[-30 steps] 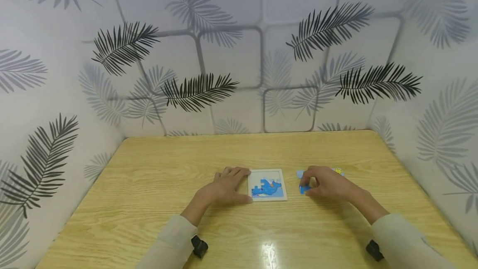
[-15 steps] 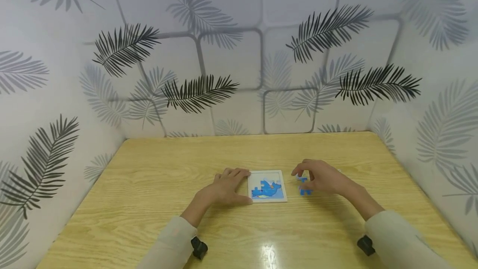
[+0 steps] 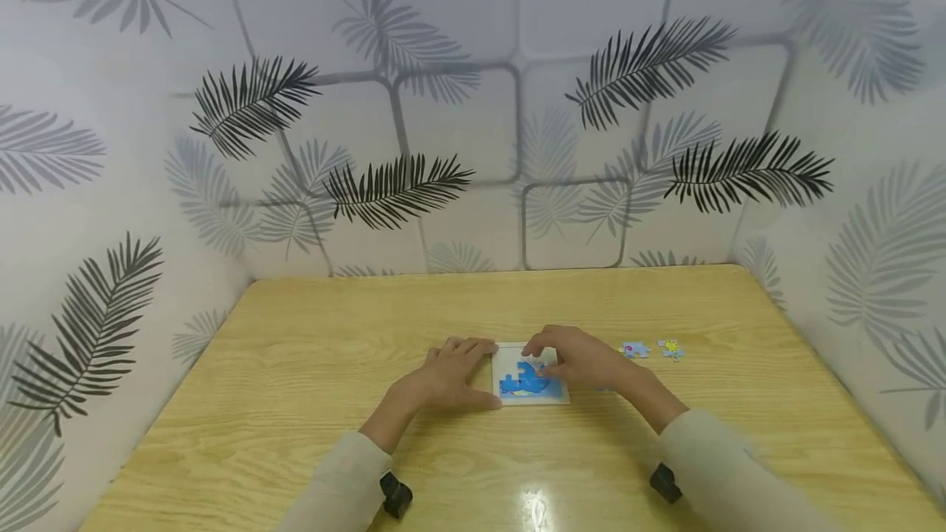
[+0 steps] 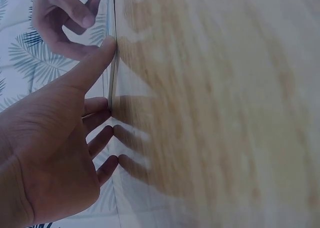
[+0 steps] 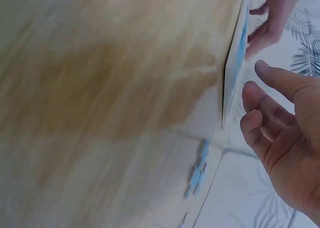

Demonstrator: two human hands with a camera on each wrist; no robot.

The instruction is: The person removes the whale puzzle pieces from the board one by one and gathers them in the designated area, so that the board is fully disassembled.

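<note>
A small white-framed jigsaw board (image 3: 534, 402) lies on the wooden table. Blue pieces (image 3: 526, 383) showing a blue sea animal fill its lower part. Spread along the board's left edge, my left hand (image 3: 449, 380) touches it with thumb and fingertips near the two corners. My right hand (image 3: 587, 358) hovers over the board's right side, thumb and index finger apart. In the right wrist view, that hand's fingers (image 5: 257, 130) are loosely bent beside the board's edge (image 5: 227, 87), and no piece shows between them.
On the table (image 3: 355, 335) to the right lie a light-blue puzzle piece (image 3: 636, 349) and a piece with a yellow sun (image 3: 671, 348). A bit of blue shows under the right wrist. A leaf-patterned wall covering (image 3: 458, 212) stands behind and at both sides.
My right hand has moved left from the loose pieces to above the board, uncovering pieces at the right. My left hand has stayed at the board's left edge.
</note>
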